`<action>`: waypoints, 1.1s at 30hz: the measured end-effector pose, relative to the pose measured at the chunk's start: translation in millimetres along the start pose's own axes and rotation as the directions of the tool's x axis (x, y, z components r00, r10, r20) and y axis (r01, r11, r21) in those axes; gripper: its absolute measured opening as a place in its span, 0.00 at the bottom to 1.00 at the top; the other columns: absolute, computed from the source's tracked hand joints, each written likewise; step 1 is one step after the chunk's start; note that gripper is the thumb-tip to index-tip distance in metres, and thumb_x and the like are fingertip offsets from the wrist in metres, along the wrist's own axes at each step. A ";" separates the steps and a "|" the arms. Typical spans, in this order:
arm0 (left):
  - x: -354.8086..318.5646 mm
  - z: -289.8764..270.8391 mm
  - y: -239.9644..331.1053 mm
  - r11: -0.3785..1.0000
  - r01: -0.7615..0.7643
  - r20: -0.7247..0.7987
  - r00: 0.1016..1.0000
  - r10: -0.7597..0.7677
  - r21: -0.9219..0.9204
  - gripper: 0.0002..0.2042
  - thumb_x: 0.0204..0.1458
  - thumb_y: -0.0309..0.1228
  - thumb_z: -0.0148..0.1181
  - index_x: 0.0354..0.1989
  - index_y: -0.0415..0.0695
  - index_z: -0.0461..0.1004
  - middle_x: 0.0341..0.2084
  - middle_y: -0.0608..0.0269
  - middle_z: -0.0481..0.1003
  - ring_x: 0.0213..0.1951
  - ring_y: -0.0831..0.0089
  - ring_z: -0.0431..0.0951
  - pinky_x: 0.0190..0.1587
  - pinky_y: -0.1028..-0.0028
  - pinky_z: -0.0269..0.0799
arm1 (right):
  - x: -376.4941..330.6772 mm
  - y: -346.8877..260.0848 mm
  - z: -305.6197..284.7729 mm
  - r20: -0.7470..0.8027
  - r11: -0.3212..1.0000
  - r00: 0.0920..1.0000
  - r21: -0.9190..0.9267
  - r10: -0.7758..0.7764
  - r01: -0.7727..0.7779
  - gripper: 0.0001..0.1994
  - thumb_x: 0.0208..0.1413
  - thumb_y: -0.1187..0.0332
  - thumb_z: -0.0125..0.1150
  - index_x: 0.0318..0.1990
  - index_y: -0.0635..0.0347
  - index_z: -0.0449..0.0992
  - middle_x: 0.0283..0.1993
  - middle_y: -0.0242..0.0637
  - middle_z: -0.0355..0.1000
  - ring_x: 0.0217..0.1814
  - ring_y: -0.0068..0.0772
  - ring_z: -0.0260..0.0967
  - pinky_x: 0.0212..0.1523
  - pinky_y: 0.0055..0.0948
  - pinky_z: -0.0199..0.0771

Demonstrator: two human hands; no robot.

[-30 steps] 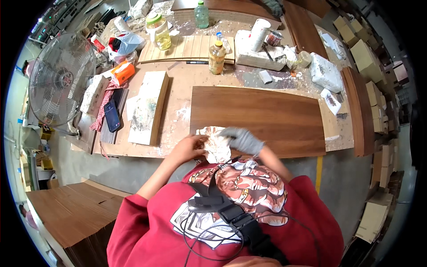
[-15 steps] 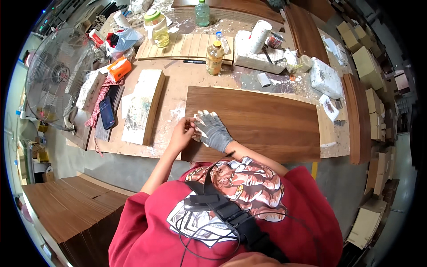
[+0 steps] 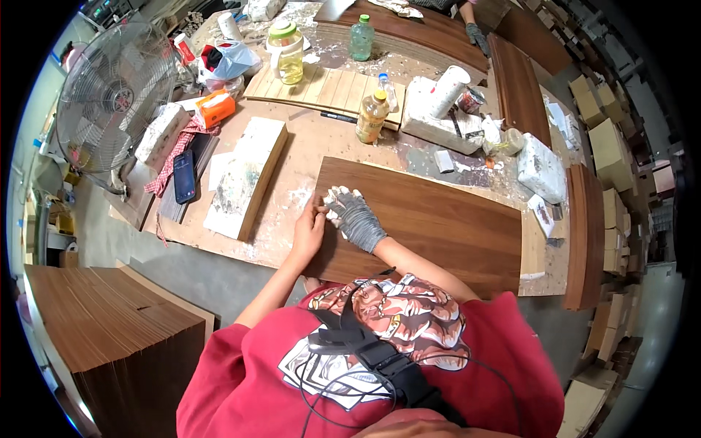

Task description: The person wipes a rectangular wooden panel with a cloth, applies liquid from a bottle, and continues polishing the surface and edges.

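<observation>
A dark brown wood-grain panel (image 3: 438,226) lies flat on the workbench in front of me. My left hand (image 3: 309,228) is bare and rests at the panel's left edge, its index finger stretched along that edge and the thumb near the top face. Close beside it, my right hand (image 3: 355,219) wears a grey fingerless glove. It lies on the panel near the left edge, fingers spread forward. Pale patches show around its fingertips and thumb; whether a thin white scrap lies under them, I cannot tell.
Left of the panel sits a paint-stained white-topped block (image 3: 244,179), with a phone (image 3: 184,177) and a fan (image 3: 117,102) beyond. Bottles, including a yellow-capped one (image 3: 372,117), stand behind. Brown boards (image 3: 583,233) lie at right. Stacked panels (image 3: 109,314) stand lower left. A co-worker's gloved hand (image 3: 477,38) shows far off.
The view has shifted, so the bench sits lower and further right. My left hand has moved from beside the glove's thumb to the panel's edge. A co-worker's hand has come into view.
</observation>
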State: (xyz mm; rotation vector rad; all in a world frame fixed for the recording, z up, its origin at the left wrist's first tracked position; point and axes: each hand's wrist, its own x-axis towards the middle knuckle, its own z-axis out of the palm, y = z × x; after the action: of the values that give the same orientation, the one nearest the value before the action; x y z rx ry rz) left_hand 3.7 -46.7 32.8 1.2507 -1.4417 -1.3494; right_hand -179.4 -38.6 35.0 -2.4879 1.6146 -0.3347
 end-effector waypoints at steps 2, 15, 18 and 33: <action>3.9 1.6 7.9 0.998 -0.018 -0.040 0.999 0.016 -0.065 0.24 0.68 0.22 0.45 0.72 0.34 0.59 0.48 0.53 0.79 0.52 0.69 0.79 0.57 0.71 0.73 | 4.7 16.6 2.1 0.017 0.994 0.996 -0.059 -0.093 0.094 0.27 0.66 0.64 0.55 0.72 0.57 0.66 0.77 0.48 0.59 0.81 0.48 0.52 0.81 0.45 0.45; -21.5 38.3 9.3 0.511 -0.389 0.278 0.918 0.282 0.766 0.30 0.69 0.40 0.48 0.75 0.37 0.57 0.77 0.47 0.54 0.78 0.55 0.51 0.79 0.52 0.43 | 156.7 131.8 -207.8 -0.694 0.863 0.625 0.501 0.357 0.063 0.24 0.71 0.59 0.55 0.69 0.58 0.69 0.71 0.42 0.68 0.71 0.39 0.68 0.69 0.31 0.69; -24.5 37.6 17.4 0.517 -0.365 0.264 0.929 0.259 0.775 0.30 0.70 0.41 0.47 0.76 0.38 0.57 0.77 0.48 0.54 0.78 0.55 0.51 0.79 0.52 0.43 | 198.3 135.1 -189.5 -0.413 0.763 0.812 0.643 0.413 -0.061 0.19 0.64 0.69 0.56 0.60 0.64 0.77 0.68 0.48 0.71 0.67 0.44 0.70 0.70 0.35 0.68; -24.1 56.4 23.9 0.541 -0.406 0.314 0.914 0.258 0.737 0.29 0.69 0.41 0.47 0.75 0.38 0.58 0.76 0.48 0.55 0.78 0.54 0.50 0.79 0.52 0.41 | 185.1 187.0 -130.2 -0.325 0.850 0.908 -0.367 0.264 -0.378 0.16 0.62 0.63 0.58 0.54 0.59 0.78 0.57 0.47 0.75 0.63 0.50 0.71 0.69 0.44 0.66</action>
State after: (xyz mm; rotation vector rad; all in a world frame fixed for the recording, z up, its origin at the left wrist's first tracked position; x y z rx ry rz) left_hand -49.2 -12.1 51.1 1.2726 -2.4205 -0.5138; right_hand -306.1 -285.0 132.2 -2.4607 2.4099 -0.3036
